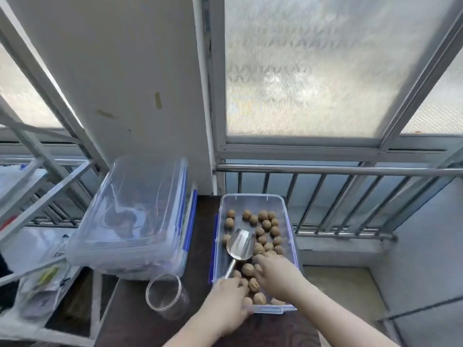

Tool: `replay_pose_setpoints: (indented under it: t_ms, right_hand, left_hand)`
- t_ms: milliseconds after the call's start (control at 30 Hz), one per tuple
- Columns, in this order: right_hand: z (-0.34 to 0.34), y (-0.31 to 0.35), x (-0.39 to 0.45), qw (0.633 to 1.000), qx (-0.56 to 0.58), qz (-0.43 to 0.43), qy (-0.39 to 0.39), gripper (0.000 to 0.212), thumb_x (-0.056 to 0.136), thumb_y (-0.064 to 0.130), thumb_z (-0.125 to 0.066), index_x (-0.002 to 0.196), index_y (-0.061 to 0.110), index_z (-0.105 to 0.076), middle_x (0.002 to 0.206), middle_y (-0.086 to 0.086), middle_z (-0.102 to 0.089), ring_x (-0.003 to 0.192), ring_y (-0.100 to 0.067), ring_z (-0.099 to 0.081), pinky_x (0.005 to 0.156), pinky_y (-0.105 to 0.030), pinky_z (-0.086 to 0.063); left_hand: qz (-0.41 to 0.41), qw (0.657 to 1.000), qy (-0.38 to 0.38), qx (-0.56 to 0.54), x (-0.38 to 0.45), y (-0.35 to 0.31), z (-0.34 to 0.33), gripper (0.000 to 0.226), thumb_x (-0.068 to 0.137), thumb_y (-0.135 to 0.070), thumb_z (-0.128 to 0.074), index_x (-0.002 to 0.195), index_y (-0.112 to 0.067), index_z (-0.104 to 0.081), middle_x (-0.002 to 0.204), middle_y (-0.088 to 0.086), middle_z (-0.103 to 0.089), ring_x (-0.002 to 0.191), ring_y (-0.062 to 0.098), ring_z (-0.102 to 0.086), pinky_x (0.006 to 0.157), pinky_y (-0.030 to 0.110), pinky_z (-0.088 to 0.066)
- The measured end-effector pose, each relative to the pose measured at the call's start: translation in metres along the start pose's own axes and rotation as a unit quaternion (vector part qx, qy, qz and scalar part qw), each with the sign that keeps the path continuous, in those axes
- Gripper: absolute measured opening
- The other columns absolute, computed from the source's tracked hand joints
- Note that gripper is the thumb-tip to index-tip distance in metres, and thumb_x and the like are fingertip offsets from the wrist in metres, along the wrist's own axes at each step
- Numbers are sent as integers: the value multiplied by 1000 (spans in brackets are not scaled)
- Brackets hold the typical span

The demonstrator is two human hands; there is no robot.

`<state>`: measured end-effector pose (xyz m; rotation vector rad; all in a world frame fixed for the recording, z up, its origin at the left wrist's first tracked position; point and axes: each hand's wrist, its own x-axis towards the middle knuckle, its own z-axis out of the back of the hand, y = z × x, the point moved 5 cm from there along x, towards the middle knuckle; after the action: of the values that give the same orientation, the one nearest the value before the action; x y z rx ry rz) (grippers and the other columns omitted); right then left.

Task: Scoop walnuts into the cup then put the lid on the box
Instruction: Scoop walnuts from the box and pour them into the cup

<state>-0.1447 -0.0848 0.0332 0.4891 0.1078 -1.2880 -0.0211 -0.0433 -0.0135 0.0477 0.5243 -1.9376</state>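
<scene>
Now left hand (pixel 229 305) grips the scoop (pixel 240 242) handle; right hand (pixel 276 276) grasps walnuts (pixel 266 225).

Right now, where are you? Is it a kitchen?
Probably an enclosed home balcony, not a kitchen: frosted window, metal railing, and a small dark table holding the walnut box.

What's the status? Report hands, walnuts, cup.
Left hand on the scoop handle, right hand among walnuts in the open box. Scoop empty. Cup empty, left of box. Nothing in the way.
</scene>
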Motion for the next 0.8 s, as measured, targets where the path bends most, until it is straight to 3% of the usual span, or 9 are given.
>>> replay_pose_setpoints:
  t_ms: [67, 133, 233, 333, 433, 500, 600, 700, 800]
  right_hand:
    - [-16, -6, 9, 993, 98, -62, 8, 27, 91, 40, -41, 79, 22, -57, 90, -1, -69, 92, -28, -65, 70, -35, -46]
    - [-37, 0, 15, 978, 164, -125, 42, 32, 88, 39, -48, 63, 20, -45, 73, 4, -60, 85, -26, -63, 70, -34, -46]
    - [-84, 6, 43, 927, 310, -198, 68, 26, 82, 47, -56, 74, 22, -52, 84, -2, -64, 85, -26, -66, 80, -38, -56]
    - [-169, -22, 99, 898, 342, -267, 78, 71, 70, 68, -59, 103, 6, -66, 96, -12, -71, 79, -30, -73, 79, -40, -61]
    - [-225, -39, 138, 897, 304, -312, 70, 94, 49, 83, -51, 99, 5, -71, 96, -11, -71, 79, -32, -74, 86, -48, -58]
    - [-208, -26, 126, 892, 310, -322, 60, 65, 59, 63, -57, 90, 7, -69, 89, -10, -71, 74, -31, -73, 79, -46, -60]
    - [-164, -3, 98, 869, 364, -332, 46, 20, 80, 20, -55, 83, 3, -63, 75, -16, -71, 68, -33, -72, 62, -39, -62]
    - [-114, -10, 73, 901, 338, -270, 42, 15, 90, 19, -53, 95, 5, -58, 84, -11, -65, 71, -26, -63, 56, -36, -55]
    - [-56, -32, 24, 933, 284, -210, 70, 23, 99, 26, -50, 80, 13, -56, 64, 0, -51, 47, -14, -46, 39, -25, -37]
  left_hand:
    - [-14, 999, 37, 20, -5, -2, -26, 35, 89, -33, -49, 122, -21, -54, 122, 6, -52, 111, 33, -51, 102, 43, -37]
    - [9, 1000, 28, 6, -9, 4, -53, 32, 90, -25, -43, 121, -26, -50, 114, 6, -48, 98, 33, -54, 89, 50, -46]
    - [48, 995, -55, -65, -14, 10, -66, 33, 88, -22, -48, 118, -32, -59, 112, -2, -57, 90, 25, -58, 77, 35, -51]
    - [13, 990, -63, -123, -21, 2, -65, 44, 61, -26, -75, 105, -31, -73, 107, -8, -70, 81, 15, -65, 70, 23, -49]
    - [-36, 982, -149, -111, -20, 7, -86, 37, 80, -19, -67, 117, -20, -69, 117, 4, -69, 109, 25, -65, 91, 33, -48]
    - [-7, 983, -154, -101, -24, 12, -95, 35, 85, -17, -58, 119, -21, -67, 113, 4, -69, 102, 28, -66, 88, 34, -49]
    - [-13, 981, -163, -103, -36, 10, -80, 31, 78, -20, -56, 106, -29, -64, 91, -5, -65, 73, 22, -62, 62, 25, -50]
    - [-24, 970, -220, -96, -42, 10, -72, 37, 75, -18, -61, 108, -33, -54, 85, -12, -56, 69, 18, -55, 57, 21, -49]
    - [-55, 957, -272, -84, -43, 9, -75, 42, 73, -7, -47, 107, -30, -55, 83, -12, -54, 67, 21, -53, 64, 26, -51]
